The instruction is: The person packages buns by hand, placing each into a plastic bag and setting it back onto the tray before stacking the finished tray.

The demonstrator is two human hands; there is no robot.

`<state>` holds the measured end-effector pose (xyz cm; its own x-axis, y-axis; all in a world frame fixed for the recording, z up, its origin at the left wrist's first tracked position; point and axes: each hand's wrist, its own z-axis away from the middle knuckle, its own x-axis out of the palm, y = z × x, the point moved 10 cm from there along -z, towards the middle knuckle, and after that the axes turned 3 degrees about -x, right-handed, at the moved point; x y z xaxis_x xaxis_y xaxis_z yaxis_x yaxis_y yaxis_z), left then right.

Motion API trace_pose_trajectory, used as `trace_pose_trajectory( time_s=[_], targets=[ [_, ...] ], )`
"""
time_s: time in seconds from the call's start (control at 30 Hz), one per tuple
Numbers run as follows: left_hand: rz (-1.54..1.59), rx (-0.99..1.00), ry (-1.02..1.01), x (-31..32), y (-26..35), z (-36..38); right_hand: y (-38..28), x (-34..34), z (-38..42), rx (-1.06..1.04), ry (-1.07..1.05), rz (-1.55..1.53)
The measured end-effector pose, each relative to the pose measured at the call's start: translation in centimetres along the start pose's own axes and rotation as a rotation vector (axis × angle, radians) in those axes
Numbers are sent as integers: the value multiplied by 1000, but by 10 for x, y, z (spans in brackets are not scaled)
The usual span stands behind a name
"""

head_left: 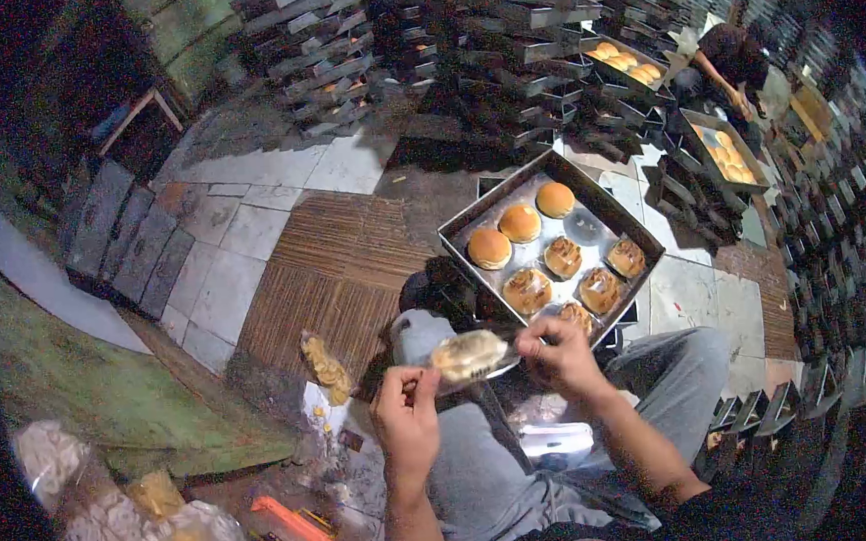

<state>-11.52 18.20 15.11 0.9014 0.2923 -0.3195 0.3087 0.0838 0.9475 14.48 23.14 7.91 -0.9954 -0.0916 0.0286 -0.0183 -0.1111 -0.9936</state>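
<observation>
A bun in a clear plastic wrapper [470, 355] is held in the air between my two hands, above my lap. My left hand [407, 416] pinches the wrapper at its left end. At the other end my right hand [562, 354] has its fingers closed on the plastic. Just beyond, a square metal baking tray [584, 228] holds plain golden buns [519, 224] at the back and brown-topped buns [563, 258] nearer me; my right hand partly covers the nearest one. Shiny plastic that looks like a stack of bags [558, 444] lies on my lap.
Tall stacks of dark trays [514, 62] line the back and right. Another person [734, 59] works at the upper right by a tray of buns [729, 158]. Filled plastic bags [162, 535] and an orange object [300, 531] lie at lower left, beside a green surface [185, 425].
</observation>
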Motion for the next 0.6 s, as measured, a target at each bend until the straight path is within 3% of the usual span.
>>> trace_pose_trajectory(
  time_s=[0.03, 0.07, 0.1, 0.17, 0.23, 0.3, 0.37, 0.43, 0.47, 0.5, 0.57, 0.6],
  targets=[
    [2, 2, 2, 0, -3, -2, 0, 6, 0, -14, 6, 36],
    [260, -139, -42, 5, -18, -1, 14, 10, 6, 143, -2, -93],
    [517, -277, -86, 12, -31, 2, 8, 9, 10, 144, -1, -95],
    [480, -253, -58, 6, -22, 3, -29, 6, 10, -41, -14, -72],
    [254, 6, 10, -9, 6, 5, -68, 7, 11, -75, -3, -85],
    [171, 127, 5, -1, 37, -4, -86, 5, 7, -25, 29, 46],
    [15, 353, -6, 14, 74, -8, -91, 12, -15, -253, -8, 159],
    [-45, 327, 64, 9, 63, 1, -48, 8, -27, 87, 13, -245],
    [-89, 261, 68, 2, 58, 12, -45, -2, -16, 98, 6, -117],
    [-122, 210, 81, -3, 58, 16, -52, -6, -11, -160, -8, 53],
    [-80, 186, 69, -8, 36, 31, -26, -5, 11, -110, -28, -67],
    [-54, 195, 74, -8, 36, 35, -36, -4, 20, -213, -33, -78]
  ],
)
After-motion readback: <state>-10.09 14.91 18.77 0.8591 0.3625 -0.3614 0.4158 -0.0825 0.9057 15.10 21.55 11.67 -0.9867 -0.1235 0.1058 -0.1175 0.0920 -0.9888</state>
